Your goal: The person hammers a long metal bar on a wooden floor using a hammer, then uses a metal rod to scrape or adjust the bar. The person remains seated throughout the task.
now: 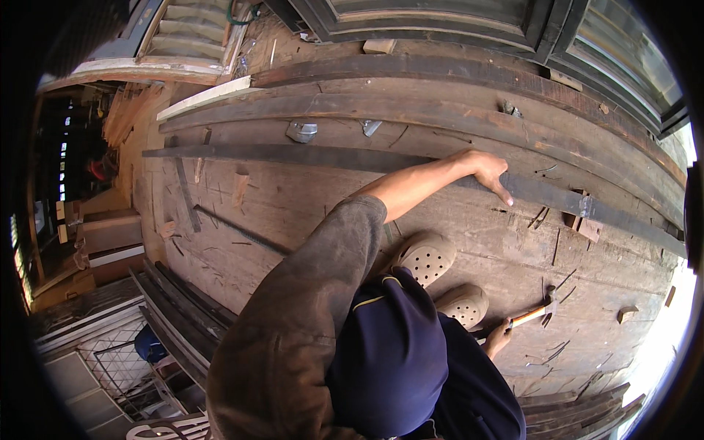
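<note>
A long dark wooden plank (308, 155) runs across the floor in front of me. My left hand (489, 173) grips it right of the middle, thumb at the near edge and fingers over the top, partly hidden. Closer to me, my right hand (499, 338) is wrapped round the handle of a claw hammer (529, 316), whose metal head points away to the right, low over the floor. A small wooden block (584, 226) lies under the plank to the right of my left hand. My feet are in beige clogs (427, 257) between my arms.
Beyond the plank lie two more long beams (411, 110), with dark framed panels (440, 29) behind them. Metal scraps (301, 132) and nails lie about. A thin dark rod (242, 229) lies left, stacked boards (180, 308) at lower left, more boards (579, 418) at lower right.
</note>
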Demonstrator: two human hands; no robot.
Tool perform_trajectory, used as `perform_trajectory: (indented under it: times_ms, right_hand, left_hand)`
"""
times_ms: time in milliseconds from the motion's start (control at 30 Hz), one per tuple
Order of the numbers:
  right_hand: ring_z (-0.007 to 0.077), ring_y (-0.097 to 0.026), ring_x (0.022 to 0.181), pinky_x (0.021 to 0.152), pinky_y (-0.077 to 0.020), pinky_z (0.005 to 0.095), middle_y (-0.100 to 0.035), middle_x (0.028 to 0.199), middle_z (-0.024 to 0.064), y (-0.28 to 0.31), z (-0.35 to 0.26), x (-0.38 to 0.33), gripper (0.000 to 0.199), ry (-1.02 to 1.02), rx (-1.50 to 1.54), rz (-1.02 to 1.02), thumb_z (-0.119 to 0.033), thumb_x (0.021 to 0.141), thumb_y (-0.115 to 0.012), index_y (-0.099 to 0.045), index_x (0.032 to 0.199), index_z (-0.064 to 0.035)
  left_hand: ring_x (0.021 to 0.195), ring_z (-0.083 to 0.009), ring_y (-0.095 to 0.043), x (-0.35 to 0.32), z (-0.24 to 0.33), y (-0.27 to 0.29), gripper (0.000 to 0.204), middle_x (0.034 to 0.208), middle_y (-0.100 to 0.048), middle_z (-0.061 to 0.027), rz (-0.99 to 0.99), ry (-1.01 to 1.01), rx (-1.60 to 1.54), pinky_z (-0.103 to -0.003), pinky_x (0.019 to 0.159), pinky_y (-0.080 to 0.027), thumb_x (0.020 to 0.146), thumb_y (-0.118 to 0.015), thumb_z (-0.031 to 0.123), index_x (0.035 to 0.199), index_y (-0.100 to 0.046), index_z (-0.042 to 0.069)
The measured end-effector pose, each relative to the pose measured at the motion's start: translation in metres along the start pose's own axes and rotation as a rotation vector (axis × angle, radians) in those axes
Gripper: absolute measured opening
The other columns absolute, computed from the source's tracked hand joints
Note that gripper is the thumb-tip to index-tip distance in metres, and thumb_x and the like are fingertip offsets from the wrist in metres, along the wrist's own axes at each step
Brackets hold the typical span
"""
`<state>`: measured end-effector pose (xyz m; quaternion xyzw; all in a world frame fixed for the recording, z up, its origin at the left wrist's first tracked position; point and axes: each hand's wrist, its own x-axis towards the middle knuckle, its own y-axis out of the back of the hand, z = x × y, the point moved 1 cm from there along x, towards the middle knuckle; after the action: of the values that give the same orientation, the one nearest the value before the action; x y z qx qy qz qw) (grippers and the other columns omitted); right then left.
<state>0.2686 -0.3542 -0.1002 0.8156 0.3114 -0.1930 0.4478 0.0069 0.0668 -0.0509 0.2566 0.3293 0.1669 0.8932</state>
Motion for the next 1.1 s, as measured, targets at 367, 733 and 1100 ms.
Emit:
perform_trajectory:
  times_ms: [367, 733, 1100]
  right_hand:
    - [0.0082, -0.041, 0.063, 0.055, -0.0354, 0.0265, -0.046, 0.070, -0.0018, -0.015, -0.011, -0.025, 0.025, 0.037, 0.092, 0.056, -0.027, 0.094, -0.057, -0.055, 0.093, -0.0023]
    - [0.0403, -0.043, 0.118, 0.098, -0.0394, 0.0462, -0.039, 0.127, 0.0284, -0.007, -0.054, -0.043, 0.061, 0.110, -0.120, 0.241, -0.026, 0.087, -0.062, -0.035, 0.131, 0.0063]
    - [0.0399, -0.043, 0.118, 0.096, -0.0418, 0.0474, -0.042, 0.124, 0.0274, -0.001, -0.069, -0.032, 0.055, 0.184, 0.005, 0.300, -0.023, 0.087, -0.062, -0.037, 0.131, 0.0012]
  left_hand:
    - [0.092, -0.0380, -0.065, -0.034, 0.023, -0.011, 0.114, 0.096, -0.062, -0.0309, 0.095, 0.077, 0.093, -0.046, 0.078, -0.054, 0.059, -0.064, 0.079, 0.123, -0.046, -0.014]
    - [0.122, -0.0320, -0.043, -0.063, 0.077, -0.092, 0.092, 0.139, -0.042, -0.0156, 0.507, -0.106, 0.414, -0.048, 0.099, -0.034, 0.075, -0.071, 0.039, 0.146, -0.025, 0.005]
    - [0.125, -0.0389, -0.042, -0.077, 0.080, -0.070, 0.076, 0.140, -0.040, -0.0219, 0.350, -0.162, 0.107, -0.049, 0.103, -0.035, 0.084, -0.062, 0.047, 0.141, -0.035, 0.004]
